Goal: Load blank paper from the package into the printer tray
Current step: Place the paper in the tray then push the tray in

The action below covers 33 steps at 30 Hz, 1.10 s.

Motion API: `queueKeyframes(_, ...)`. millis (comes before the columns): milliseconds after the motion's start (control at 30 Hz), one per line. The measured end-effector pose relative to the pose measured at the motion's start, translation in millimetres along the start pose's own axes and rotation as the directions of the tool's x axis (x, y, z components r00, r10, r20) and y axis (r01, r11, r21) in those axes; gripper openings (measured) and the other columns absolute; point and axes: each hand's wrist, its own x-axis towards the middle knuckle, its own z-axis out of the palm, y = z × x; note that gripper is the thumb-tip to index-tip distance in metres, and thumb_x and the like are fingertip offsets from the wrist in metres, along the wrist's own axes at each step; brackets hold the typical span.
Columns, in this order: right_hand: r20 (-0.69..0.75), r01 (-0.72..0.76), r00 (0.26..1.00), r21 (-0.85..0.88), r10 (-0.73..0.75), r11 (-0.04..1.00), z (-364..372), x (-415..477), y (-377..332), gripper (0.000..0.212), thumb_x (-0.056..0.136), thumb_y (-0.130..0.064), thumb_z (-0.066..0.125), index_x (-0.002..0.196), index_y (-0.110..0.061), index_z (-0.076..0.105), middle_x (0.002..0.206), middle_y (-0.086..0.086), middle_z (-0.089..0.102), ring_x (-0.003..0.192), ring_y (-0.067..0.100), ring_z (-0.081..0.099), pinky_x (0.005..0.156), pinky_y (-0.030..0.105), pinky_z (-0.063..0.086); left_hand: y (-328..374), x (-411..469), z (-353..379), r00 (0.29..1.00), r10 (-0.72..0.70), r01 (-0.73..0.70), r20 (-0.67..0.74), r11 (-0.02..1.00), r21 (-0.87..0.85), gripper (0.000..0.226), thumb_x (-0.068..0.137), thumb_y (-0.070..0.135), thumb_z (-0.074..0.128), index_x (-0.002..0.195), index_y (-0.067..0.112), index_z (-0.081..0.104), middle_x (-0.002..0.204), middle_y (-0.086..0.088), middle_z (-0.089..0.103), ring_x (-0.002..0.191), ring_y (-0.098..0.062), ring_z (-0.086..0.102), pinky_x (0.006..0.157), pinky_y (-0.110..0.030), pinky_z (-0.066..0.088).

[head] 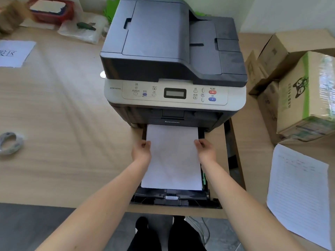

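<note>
A dark grey and white printer [172,57] stands on the wooden desk. Its black paper tray [174,197] is pulled out toward me at the desk's front edge. A stack of blank white paper [173,160] lies over the tray, its far end under the printer's front. My left hand [142,151] grips the stack's left edge and my right hand [206,150] grips its right edge, both near the far half. The paper package is not recognisable in view.
Cardboard boxes [297,91] are stacked right of the printer. A lined printed sheet [299,192] lies at the front right. To the left are a printed sheet [14,53], a coiled cable [10,142], a plastic bag [83,29] and a red basket [50,9].
</note>
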Motion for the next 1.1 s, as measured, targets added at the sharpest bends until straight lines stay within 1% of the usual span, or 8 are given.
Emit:
queueKeyframes(133, 0.027, -0.005, 1.0, 0.0, 0.005, 1.0, 3, 5, 2, 0.024, 0.099, -0.024, 0.048, 0.092, -0.004, 0.059, 0.078, 0.006, 0.05, 0.072, 0.018, 0.045, 0.059, 0.028, 0.032, -2, -1, 9, 0.997, 0.044, -0.045, -0.058, 0.999, -0.012, 0.015, 0.099, 0.022, 0.048, 0.092, 0.009, 0.054, 0.087, -0.007, 0.055, 0.078, -0.024, 0.047, 0.063, -0.029, 0.036)
queueKeyframes(233, 0.177, -0.061, 0.981, -0.082, 0.075, 0.995, 1, 6, -4, 0.019, 0.098, -0.012, 0.047, 0.114, -0.006, 0.054, 0.096, 0.005, 0.054, 0.083, 0.018, 0.05, 0.063, 0.023, 0.038, 3, -3, 13, 0.995, 0.09, -0.087, -0.042, 0.994, 0.067, 0.025, 0.102, 0.019, 0.039, 0.111, 0.002, 0.056, 0.097, -0.011, 0.055, 0.086, -0.021, 0.046, 0.074, -0.026, 0.034)
queueKeyframes(333, 0.246, -0.048, 0.965, -0.161, 0.087, 0.986, -2, 6, -1, 0.04, 0.091, 0.008, 0.044, 0.128, -0.006, 0.045, 0.109, 0.005, 0.055, 0.091, 0.018, 0.053, 0.058, 0.016, 0.04, 4, -6, 10, 0.984, 0.155, -0.172, 0.092, 0.961, 0.216, 0.038, 0.096, 0.004, 0.039, 0.134, 0.001, 0.043, 0.122, -0.019, 0.057, 0.091, -0.019, 0.045, 0.075, -0.024, 0.038)
queueKeyframes(400, 0.223, 0.002, 0.974, -0.168, 0.036, 0.986, 0, 3, 2, 0.042, 0.089, 0.01, 0.045, 0.129, -0.006, 0.044, 0.109, 0.003, 0.054, 0.096, 0.02, 0.055, 0.057, 0.013, 0.038, 3, -7, 4, 0.965, 0.16, -0.205, 0.207, 0.954, 0.217, 0.054, 0.088, -0.01, 0.037, 0.139, 0.008, 0.035, 0.132, -0.015, 0.053, 0.087, -0.018, 0.051, 0.058, -0.014, 0.044)
queueKeyframes(500, 0.164, 0.06, 0.986, -0.146, -0.036, 0.987, 6, 1, 7, 0.042, 0.088, 0.012, 0.046, 0.126, -0.006, 0.047, 0.108, 0.001, 0.057, 0.095, 0.017, 0.056, 0.056, 0.012, 0.037, 1, -5, -6, 0.949, 0.17, -0.229, 0.265, 0.95, 0.212, 0.057, 0.09, -0.013, 0.037, 0.139, 0.015, 0.035, 0.142, -0.007, 0.047, 0.105, -0.017, 0.057, 0.045, -0.004, 0.039)
queueKeyframes(733, 0.109, 0.127, 0.988, -0.185, -0.108, 0.975, 9, -4, 22, 0.045, 0.092, 0.008, 0.049, 0.131, -0.013, 0.045, 0.126, 0.008, 0.061, 0.113, 0.021, 0.058, 0.073, 0.02, 0.047, -10, -10, 3, 0.966, 0.216, -0.241, 0.143, 0.952, 0.187, 0.057, 0.093, -0.012, 0.038, 0.14, 0.02, 0.035, 0.146, 0.0, 0.041, 0.122, -0.017, 0.049, 0.08, -0.024, 0.039)
queueKeyframes(900, 0.067, 0.211, 0.977, -0.388, -0.201, 0.897, 7, 0, 18, 0.054, 0.087, -0.002, 0.066, 0.136, -0.008, 0.046, 0.134, 0.009, 0.051, 0.124, 0.026, 0.049, 0.099, 0.033, 0.045, -5, 3, 4, 0.94, 0.334, -0.334, 0.066, 0.873, 0.356, 0.045, 0.088, -0.011, 0.052, 0.125, 0.012, 0.043, 0.123, -0.005, 0.036, 0.099, -0.019, 0.04, 0.082, -0.026, 0.037)
queueKeyframes(1100, 0.088, 0.248, 0.966, -0.566, -0.242, 0.786, -1, 3, 15, 0.057, 0.081, 0.004, 0.065, 0.133, -0.009, 0.045, 0.126, 0.01, 0.052, 0.122, 0.027, 0.043, 0.101, 0.039, 0.043, -5, 21, -6, 0.902, 0.423, -0.408, 0.087, 0.767, 0.495, 0.045, 0.077, -0.007, 0.069, 0.114, 0.007, 0.047, 0.124, -0.013, 0.041, 0.102, -0.023, 0.039, 0.08, -0.031, 0.04)
